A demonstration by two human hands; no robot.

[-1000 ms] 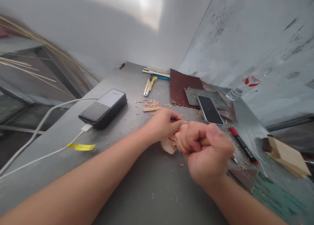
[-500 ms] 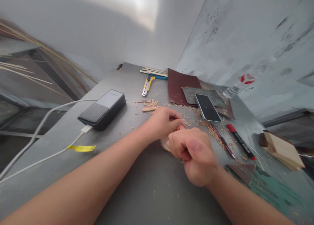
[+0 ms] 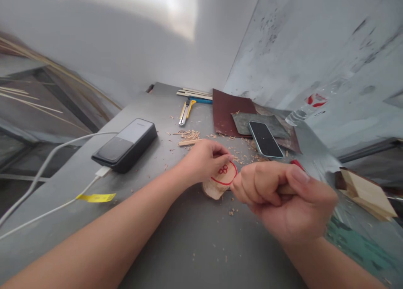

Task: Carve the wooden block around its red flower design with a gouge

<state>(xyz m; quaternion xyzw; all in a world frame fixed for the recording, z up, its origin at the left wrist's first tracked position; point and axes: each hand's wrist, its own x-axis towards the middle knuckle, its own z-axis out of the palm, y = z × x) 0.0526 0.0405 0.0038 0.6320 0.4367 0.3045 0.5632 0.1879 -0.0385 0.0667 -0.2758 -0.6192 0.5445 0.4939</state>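
A small pale piece of wood (image 3: 215, 190), marked with a red outline and a cluster of little red rings, lies on the grey table. My left hand (image 3: 206, 161) is closed on its far left edge, thumb and fingers pinching it. Close by on the right, my right hand (image 3: 283, 196) is clenched in a fist around a tool; only a bit of what looks like its wooden handle shows, and its working end is hidden. Wood shavings (image 3: 190, 135) and a thin wooden stick (image 3: 189, 142) lie just beyond my left hand.
A power bank (image 3: 126, 144) with white cables sits at left. Farther back are a yellow utility knife (image 3: 186, 111), sandpaper sheets (image 3: 231, 108) and a phone (image 3: 265, 139). A clear bottle (image 3: 307, 108) stands at right, near a red marker (image 3: 297, 164) partly behind my right hand.
My right hand has moved right and nearer the camera, off the wood piece, uncovering its red drawing. My left hand keeps its hold in nearly the same place.
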